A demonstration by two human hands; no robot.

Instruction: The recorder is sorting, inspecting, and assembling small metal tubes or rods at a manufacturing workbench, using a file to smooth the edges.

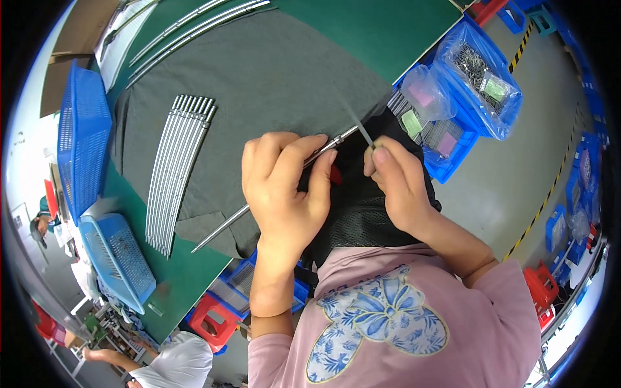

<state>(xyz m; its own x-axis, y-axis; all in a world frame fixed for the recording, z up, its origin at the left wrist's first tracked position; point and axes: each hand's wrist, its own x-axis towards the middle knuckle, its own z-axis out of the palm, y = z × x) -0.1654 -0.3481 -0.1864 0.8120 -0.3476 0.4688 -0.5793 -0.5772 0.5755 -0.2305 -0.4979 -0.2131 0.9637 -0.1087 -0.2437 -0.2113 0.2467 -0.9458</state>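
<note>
My left hand (284, 187) grips a long thin metal rod (220, 227) that runs from the lower left up to a fitted tip near my fingertips. My right hand (394, 181) pinches a small thin grey pin (362, 129) just beside the rod's upper tip. Both hands are over a black mesh cloth (362, 213) on my lap, at the edge of a grey mat (272, 71). A row of several similar metal rods (174, 165) lies side by side on the mat to the left.
Blue plastic baskets (81, 145) stand at the left of the green table (381, 26). Blue bins (479, 71) with bagged small metal parts sit at the right. More long rods (194, 29) lie at the far edge. A red stool (213, 320) and another person (174, 362) are below.
</note>
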